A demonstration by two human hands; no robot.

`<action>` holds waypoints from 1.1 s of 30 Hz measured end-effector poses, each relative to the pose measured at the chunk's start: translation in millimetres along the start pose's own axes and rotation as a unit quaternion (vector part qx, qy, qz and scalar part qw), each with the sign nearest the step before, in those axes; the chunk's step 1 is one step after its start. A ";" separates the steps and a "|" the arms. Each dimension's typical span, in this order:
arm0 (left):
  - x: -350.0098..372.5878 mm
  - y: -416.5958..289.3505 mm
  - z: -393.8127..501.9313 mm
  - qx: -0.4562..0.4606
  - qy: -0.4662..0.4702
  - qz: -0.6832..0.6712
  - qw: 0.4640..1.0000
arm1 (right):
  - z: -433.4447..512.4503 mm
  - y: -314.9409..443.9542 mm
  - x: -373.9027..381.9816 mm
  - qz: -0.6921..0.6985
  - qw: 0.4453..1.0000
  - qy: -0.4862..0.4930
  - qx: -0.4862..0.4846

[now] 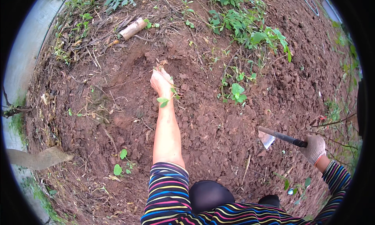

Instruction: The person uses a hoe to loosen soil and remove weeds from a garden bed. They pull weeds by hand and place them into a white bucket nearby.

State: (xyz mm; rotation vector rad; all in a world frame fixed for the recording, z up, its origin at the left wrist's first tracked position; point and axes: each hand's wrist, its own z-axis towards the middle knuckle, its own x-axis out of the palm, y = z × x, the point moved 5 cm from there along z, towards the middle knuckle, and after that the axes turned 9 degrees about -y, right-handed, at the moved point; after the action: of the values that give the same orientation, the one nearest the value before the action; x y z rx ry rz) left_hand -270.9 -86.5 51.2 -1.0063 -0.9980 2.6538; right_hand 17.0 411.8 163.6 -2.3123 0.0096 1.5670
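Note:
My bare left hand [160, 82] reaches forward over the reddish-brown soil, closed around a small uprooted plant [159, 67]. Fine roots stick out beyond its knuckles, and a leafy stem hangs back over my wrist. At the right, my right hand [313, 147] wears a knitted glove and grips the dark handle of a small hand hoe [282, 137]. The hoe's metal blade [266, 139] points down at the soil, well to the right of my left forearm. A shallow hollow lies in the soil around and just beyond my left hand.
Leafy weeds [237, 93] grow right of centre, with a thicker green vine [249, 34] beyond. A cut piece of stem [133, 28] lies among dry litter at the upper left. A small seedling [118, 169] stands lower left, near a tree trunk [41, 158]. Thin branches [334, 123] reach in at right.

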 end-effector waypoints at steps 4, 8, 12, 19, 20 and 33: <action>40.7 8.5 0.6 -0.242 0.065 -0.068 0.966 | -2.8 0.3 -4.3 -0.007 1.000 -0.018 -0.004; 39.5 6.1 6.7 -0.229 0.081 -0.129 0.961 | -1.1 -1.1 -1.8 -0.006 1.000 -0.016 -0.006; 18.2 -27.3 8.6 -0.285 0.120 -0.226 0.924 | 3.4 0.3 -8.4 -0.021 1.000 0.017 0.009; 8.7 -62.4 8.1 -0.358 0.146 -0.369 0.845 | 10.1 7.3 -15.5 -0.016 0.999 0.034 0.023; -4.6 -68.4 12.5 -0.387 0.159 -0.409 0.811 | 11.8 7.5 -14.4 -0.020 0.999 0.032 0.022; -60.9 -128.3 -28.6 -0.387 0.401 -0.381 0.738 | 12.1 1.4 -5.4 -0.017 0.998 0.049 0.025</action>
State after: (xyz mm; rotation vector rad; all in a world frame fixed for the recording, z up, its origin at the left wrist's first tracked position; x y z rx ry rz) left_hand -219.3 7.4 148.8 -1.2692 -1.7422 0.9203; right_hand 3.7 412.9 164.0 -2.3364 0.0335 1.4202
